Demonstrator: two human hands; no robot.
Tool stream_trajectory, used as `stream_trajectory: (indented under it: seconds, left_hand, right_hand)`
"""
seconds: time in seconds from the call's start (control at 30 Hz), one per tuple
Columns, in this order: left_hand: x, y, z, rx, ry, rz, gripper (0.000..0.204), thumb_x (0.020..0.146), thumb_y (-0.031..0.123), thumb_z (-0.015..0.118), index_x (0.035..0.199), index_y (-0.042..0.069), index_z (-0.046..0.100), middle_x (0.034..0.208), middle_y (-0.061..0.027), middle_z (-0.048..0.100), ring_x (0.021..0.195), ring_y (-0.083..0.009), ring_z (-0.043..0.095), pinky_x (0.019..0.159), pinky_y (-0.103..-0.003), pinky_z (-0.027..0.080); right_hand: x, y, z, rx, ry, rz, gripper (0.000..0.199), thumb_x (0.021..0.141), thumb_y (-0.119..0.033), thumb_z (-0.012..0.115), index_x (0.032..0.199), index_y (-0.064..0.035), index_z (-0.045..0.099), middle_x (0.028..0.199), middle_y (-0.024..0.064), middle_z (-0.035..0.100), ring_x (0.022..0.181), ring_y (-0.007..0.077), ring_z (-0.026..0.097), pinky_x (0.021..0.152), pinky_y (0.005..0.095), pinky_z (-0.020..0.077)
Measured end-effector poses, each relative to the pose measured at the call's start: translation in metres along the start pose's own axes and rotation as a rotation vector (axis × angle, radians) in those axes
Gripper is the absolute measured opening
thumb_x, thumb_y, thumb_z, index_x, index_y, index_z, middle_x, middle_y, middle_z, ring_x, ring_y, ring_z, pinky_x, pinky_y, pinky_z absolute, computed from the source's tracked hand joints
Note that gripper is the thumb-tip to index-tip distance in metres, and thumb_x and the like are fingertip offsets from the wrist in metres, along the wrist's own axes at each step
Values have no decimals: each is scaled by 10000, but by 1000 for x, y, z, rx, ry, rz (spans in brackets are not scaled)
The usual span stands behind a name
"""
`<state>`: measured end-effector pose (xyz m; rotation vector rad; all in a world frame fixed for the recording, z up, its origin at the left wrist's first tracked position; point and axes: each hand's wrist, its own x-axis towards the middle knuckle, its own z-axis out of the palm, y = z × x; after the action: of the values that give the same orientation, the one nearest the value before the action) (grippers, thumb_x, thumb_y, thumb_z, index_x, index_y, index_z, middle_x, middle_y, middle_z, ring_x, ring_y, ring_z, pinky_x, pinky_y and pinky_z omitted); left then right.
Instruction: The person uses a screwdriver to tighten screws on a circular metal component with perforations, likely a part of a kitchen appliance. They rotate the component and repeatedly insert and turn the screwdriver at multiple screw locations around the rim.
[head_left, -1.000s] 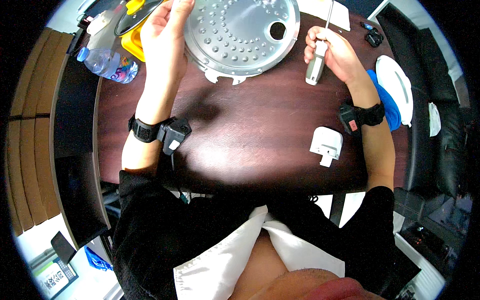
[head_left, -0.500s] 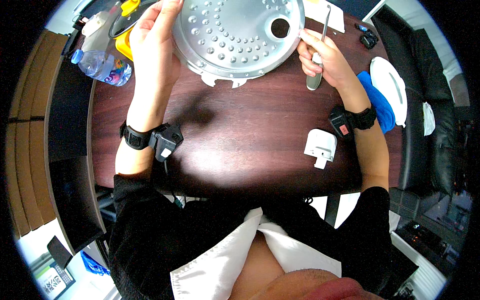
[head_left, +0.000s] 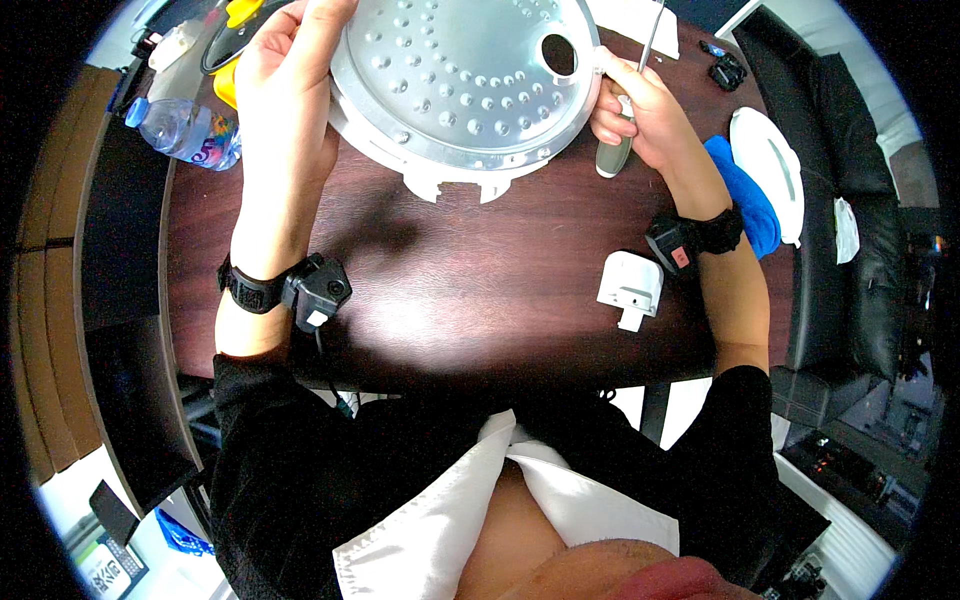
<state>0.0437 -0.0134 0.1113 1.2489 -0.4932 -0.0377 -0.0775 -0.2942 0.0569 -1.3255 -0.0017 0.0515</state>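
Observation:
A round silver metal lid panel (head_left: 455, 85), dimpled and with one round hole, is held up over the far side of the table. Its white plastic rim has two tabs on the near edge. My left hand (head_left: 290, 70) has its fingers closed round the panel's left edge; the fingertips behind it are hidden. In my right hand (head_left: 640, 110) is a screwdriver (head_left: 612, 158) with a grey-green handle, its thin shaft pointing up and away. The thumb and finger of that hand meet the panel's right edge. A small white plastic part (head_left: 630, 283) lies near my right wrist.
On the left lies a water bottle (head_left: 185, 133) with a blue cap, beside a glass lid (head_left: 235, 45) with yellow parts. A blue cloth (head_left: 740, 200) and a white curved cover (head_left: 768, 165) sit at the right edge. White paper (head_left: 640, 25) and a small black device (head_left: 727, 70) lie farther back.
The lid panel has come slightly nearer and tilted, showing more of its white rim and tabs. Both hands keep their hold. The whole view has shifted a little.

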Motion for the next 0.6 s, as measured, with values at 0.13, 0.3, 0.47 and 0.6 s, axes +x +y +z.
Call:
stream_trajectory:
  seconds: [0.13, 0.3, 0.47, 0.6]
  left_hand:
    - [-20, 28, 24, 39, -196, 116, 296, 925, 198, 570, 1104, -35, 604, 979, -63, 635, 889, -119, 584, 786, -239, 459]
    - [-27, 34, 35, 59, -227, 157, 361, 903, 217, 539, 1136, -55, 581, 1025, -98, 625, 917, -154, 600, 788, -257, 481]
    - [-27, 39, 33, 100, -289, 124, 405, 874, 206, 530, 1147, -90, 569, 1010, -140, 641, 854, -172, 624, 743, -258, 505]
    - [-27, 41, 34, 174, -212, 96, 408, 862, 192, 529, 1140, -104, 567, 987, -145, 646, 840, -171, 625, 742, -252, 504]
  right_hand:
    - [-1, 1, 4, 48, 26, 82, 422, 971, -387, 507, 662, -100, 494, 548, -38, 389, 389, 63, 312, 444, 263, 334]
    - [-2, 4, -4, 153, -110, 187, 443, 1015, -386, 390, 722, -101, 561, 545, -69, 388, 379, 41, 329, 402, 219, 349]
    - [-2, 1, -2, 185, -112, 251, 429, 1006, -400, 398, 737, -109, 564, 558, -73, 396, 380, 41, 328, 394, 215, 353]
    - [-3, -5, 7, 161, -72, 243, 413, 961, -401, 484, 654, -124, 488, 563, -42, 412, 378, 57, 309, 440, 244, 340]
